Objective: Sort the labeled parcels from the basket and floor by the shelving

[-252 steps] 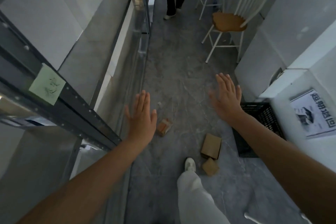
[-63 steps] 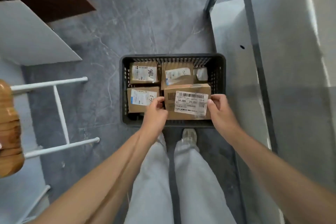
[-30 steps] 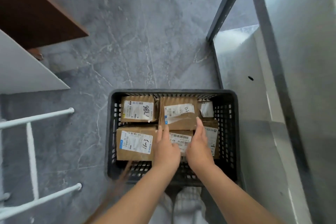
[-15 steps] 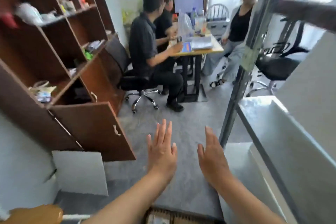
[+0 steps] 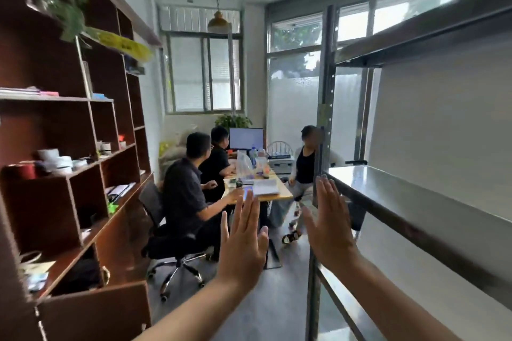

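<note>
Both hands are raised flat with fingers straight and nothing held: the left hand (image 5: 242, 246) at 6 o'clock, the right hand (image 5: 331, 227) just beside it toward 5 o'clock. Neither basket nor parcels are in view; they are judged to lie below the frame. The gaze should be lowered, one label read, and that parcel gripped by both sides before the metal shelving (image 5: 388, 185) at 3 o'clock is approached. At 9 o'clock, tape rolls (image 5: 55, 159) are kept in a compartment of the wooden bookcase (image 5: 83, 167).
</note>
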Tool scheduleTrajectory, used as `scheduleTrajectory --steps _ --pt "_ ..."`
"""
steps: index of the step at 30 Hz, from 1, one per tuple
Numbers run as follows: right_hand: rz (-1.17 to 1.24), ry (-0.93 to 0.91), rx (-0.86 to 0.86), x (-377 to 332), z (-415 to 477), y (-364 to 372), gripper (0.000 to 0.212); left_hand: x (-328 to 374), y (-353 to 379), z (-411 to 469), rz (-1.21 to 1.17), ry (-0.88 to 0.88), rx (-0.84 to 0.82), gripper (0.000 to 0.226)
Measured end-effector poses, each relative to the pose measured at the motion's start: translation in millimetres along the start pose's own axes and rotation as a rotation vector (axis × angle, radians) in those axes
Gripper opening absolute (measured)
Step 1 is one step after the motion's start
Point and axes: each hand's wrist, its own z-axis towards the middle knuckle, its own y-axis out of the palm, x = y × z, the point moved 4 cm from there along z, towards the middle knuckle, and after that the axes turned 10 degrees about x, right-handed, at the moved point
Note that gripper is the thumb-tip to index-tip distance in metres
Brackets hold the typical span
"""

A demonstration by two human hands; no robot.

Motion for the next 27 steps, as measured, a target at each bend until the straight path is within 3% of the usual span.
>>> scheduleTrajectory --steps 5,12,20,27 --pt "-0.095 0.026 0.058 -26.6 -23.4 -22.4 0.066 -1.0 -23.7 10.8 -0.089 0.148 0.033 0.063" --pt "-0.332 0.038 0.110 -65.3 -68.0 -60.3 0.064 9.5 -40.5 1.2 -0.290 0.245 -0.065 0.064" --pt "-0.528 0.296 0.129 -57.9 -138.0 -147.3 0.067 74.0 -61.5 -48.2 -0.475 0.382 -0.180 0.064" --pt "-0.693 0.373 0.211 -72.3 -190.7 -250.4 0.068 152.5 -100.6 -86.9 -0.600 0.517 -0.192 0.064"
